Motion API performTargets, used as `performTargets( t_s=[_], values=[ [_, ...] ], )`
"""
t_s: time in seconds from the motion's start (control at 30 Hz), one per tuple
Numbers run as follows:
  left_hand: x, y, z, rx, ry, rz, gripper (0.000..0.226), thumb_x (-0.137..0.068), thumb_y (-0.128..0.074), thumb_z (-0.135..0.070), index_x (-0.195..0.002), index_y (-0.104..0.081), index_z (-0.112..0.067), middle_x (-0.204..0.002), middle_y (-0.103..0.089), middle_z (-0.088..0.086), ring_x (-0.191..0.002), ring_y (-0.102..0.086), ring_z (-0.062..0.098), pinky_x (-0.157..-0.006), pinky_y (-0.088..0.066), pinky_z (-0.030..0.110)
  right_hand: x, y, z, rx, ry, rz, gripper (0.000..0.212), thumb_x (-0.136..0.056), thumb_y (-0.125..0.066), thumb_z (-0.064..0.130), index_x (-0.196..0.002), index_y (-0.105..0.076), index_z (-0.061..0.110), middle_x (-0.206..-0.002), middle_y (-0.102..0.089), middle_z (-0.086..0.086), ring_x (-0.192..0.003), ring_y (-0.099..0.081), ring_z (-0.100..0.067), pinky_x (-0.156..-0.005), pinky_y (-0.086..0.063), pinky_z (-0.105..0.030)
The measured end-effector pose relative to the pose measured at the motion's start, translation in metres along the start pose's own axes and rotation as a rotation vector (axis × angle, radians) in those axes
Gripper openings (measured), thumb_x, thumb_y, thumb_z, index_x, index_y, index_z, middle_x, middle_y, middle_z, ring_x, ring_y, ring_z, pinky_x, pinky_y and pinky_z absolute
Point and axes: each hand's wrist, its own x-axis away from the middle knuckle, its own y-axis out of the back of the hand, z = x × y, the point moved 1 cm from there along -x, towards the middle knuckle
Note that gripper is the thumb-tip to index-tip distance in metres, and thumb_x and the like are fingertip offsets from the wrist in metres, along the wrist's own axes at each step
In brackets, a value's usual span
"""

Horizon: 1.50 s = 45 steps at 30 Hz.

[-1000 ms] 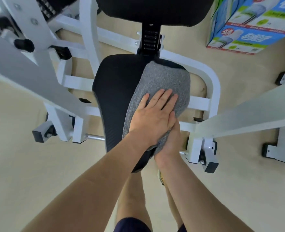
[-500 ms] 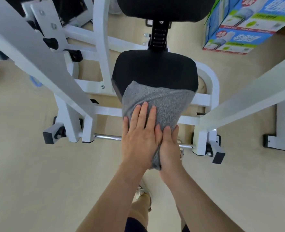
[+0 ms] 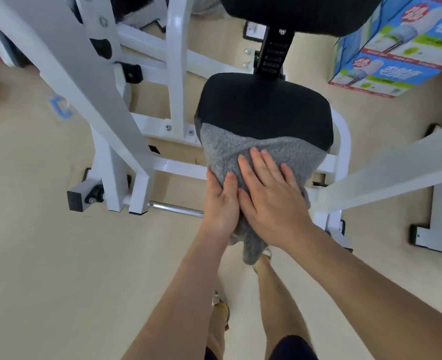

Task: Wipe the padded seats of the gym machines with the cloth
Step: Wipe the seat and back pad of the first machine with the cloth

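The black padded seat (image 3: 264,110) of a white gym machine sits in the middle of the view. A grey cloth (image 3: 225,149) is draped over the seat's front edge and hangs down below my hands. My right hand (image 3: 272,193) lies flat on top of the cloth at the seat's front, fingers spread. Beside it, my left hand (image 3: 221,203) grips the cloth's left side at the front edge. The seat's front edge is hidden under the cloth and hands.
A black backrest pad (image 3: 292,9) stands behind the seat on a black post. The white frame (image 3: 175,74) surrounds the seat, with slanted bars on the left (image 3: 72,61) and right (image 3: 396,178). Blue cardboard boxes (image 3: 396,61) stand at the upper right on the beige floor.
The cloth has been dragged from the seat's top right to its front edge. My hands swapped: the right now lies flat on top, the left grips at the side.
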Motion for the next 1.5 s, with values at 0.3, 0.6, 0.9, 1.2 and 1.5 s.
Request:
performTargets(
  t_s=[0.3, 0.6, 0.9, 1.2, 1.5],
  values=[
    [-0.088, 0.008, -0.041, 0.016, 0.137, -0.128, 0.039, -0.097, -0.043, -0.04, -0.109, -0.065, -0.01, -0.105, -0.072, 0.007, -0.098, -0.068, 0.015, -0.092, -0.052, 0.033, -0.105, 0.011, 0.0, -0.037, 0.146, 0.038, 0.059, -0.096, -0.007, 0.037, -0.153, -0.003, 0.023, -0.161, 0.004, 0.008, -0.146, 0.007, -0.007, -0.119, 0.001, -0.038],
    [-0.16, 0.019, -0.074, -0.112, 0.202, -0.271, 0.057, -0.086, -0.046, -0.053, -0.11, -0.064, -0.005, -0.104, -0.069, 0.01, -0.098, -0.064, 0.024, -0.095, -0.049, 0.039, -0.188, 0.013, 0.002, -0.065, 0.156, -0.01, 0.053, -0.098, -0.018, 0.037, -0.15, -0.014, 0.029, -0.161, -0.006, 0.007, -0.147, -0.002, -0.012, -0.117, -0.006, -0.042],
    [-0.097, 0.003, -0.044, -0.205, -0.085, -0.357, 0.049, -0.102, -0.034, -0.027, -0.149, -0.026, -0.018, -0.152, -0.035, -0.002, -0.138, -0.031, 0.007, -0.112, -0.022, 0.02, -0.159, 0.018, -0.011, -0.058, 0.4, -0.085, 0.052, -0.095, -0.023, 0.033, -0.144, -0.035, 0.018, -0.154, -0.031, -0.001, -0.143, -0.024, -0.016, -0.115, -0.018, -0.038],
    [-0.183, 0.03, -0.077, -0.169, 0.173, -0.221, 0.035, -0.101, -0.034, -0.025, -0.108, -0.061, -0.004, -0.116, -0.062, 0.022, -0.099, -0.059, 0.027, -0.092, -0.048, 0.045, -0.254, 0.017, 0.008, 0.019, 0.372, -0.052, 0.039, -0.093, -0.025, 0.029, -0.103, -0.062, 0.021, -0.115, -0.057, 0.002, -0.121, -0.042, -0.016, -0.105, -0.02, -0.038],
    [-0.224, 0.027, -0.086, -0.284, 0.214, -0.147, 0.047, -0.1, -0.034, -0.037, -0.124, -0.056, -0.004, -0.126, -0.06, 0.018, -0.115, -0.057, 0.033, -0.096, -0.048, 0.04, -0.309, 0.028, -0.006, -0.121, 0.054, 0.058, 0.026, -0.084, -0.041, 0.041, -0.079, -0.053, 0.018, -0.083, -0.056, -0.001, -0.076, -0.049, -0.025, -0.055, -0.029, -0.029]
  ],
)
